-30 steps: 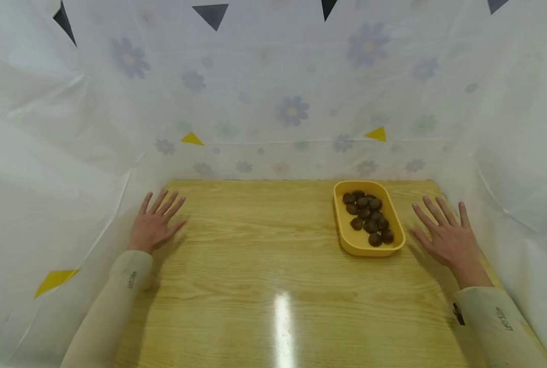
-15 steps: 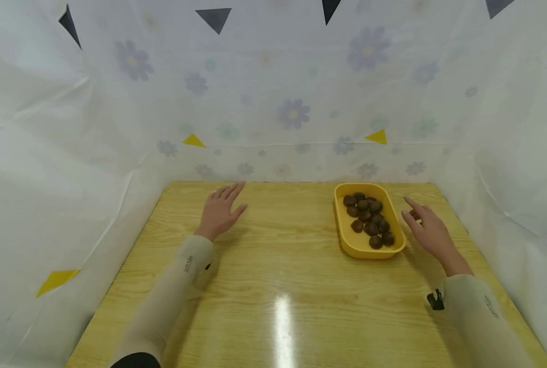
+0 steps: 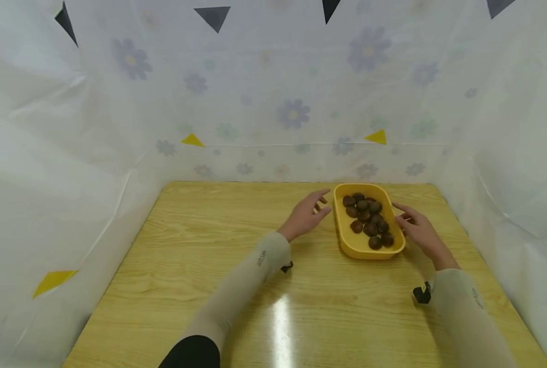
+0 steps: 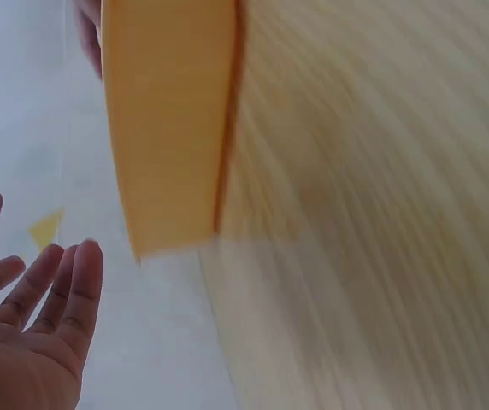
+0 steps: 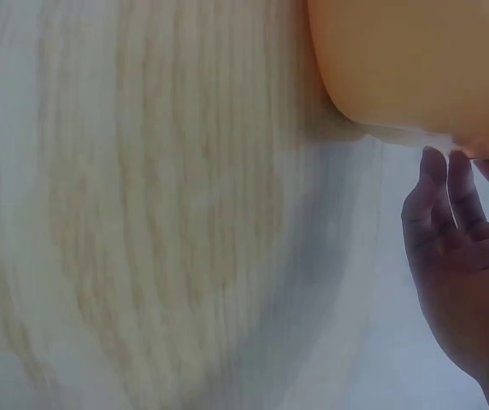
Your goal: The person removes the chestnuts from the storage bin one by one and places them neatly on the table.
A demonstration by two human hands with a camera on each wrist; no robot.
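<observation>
A yellow tray (image 3: 372,253) stands toward the back right of the table in the head view, with several brown chestnuts (image 3: 370,228) lying in it. To its left is my left hand (image 3: 303,217), fingers loosely spread and pointing at the near side wall, a small gap between. In the left wrist view the left hand (image 4: 44,333) has its palm turned to the tray's wall (image 4: 172,128). My right hand (image 3: 423,232) is at the tray's right side, fingertips right at the rim. In the right wrist view the right hand (image 5: 462,265) has slightly bent fingers beside the tray's corner.
The wooden table (image 3: 200,286) stretches left and in front of the tray. White sheeting with pale flowers (image 3: 294,113) hangs behind and along both sides. Small black wrist cameras (image 3: 422,294) sit under the sleeves.
My left hand has swung far right across the table to the tray's left side. The right hand has moved slightly left to the tray's right rim, its spread fingers drawing in.
</observation>
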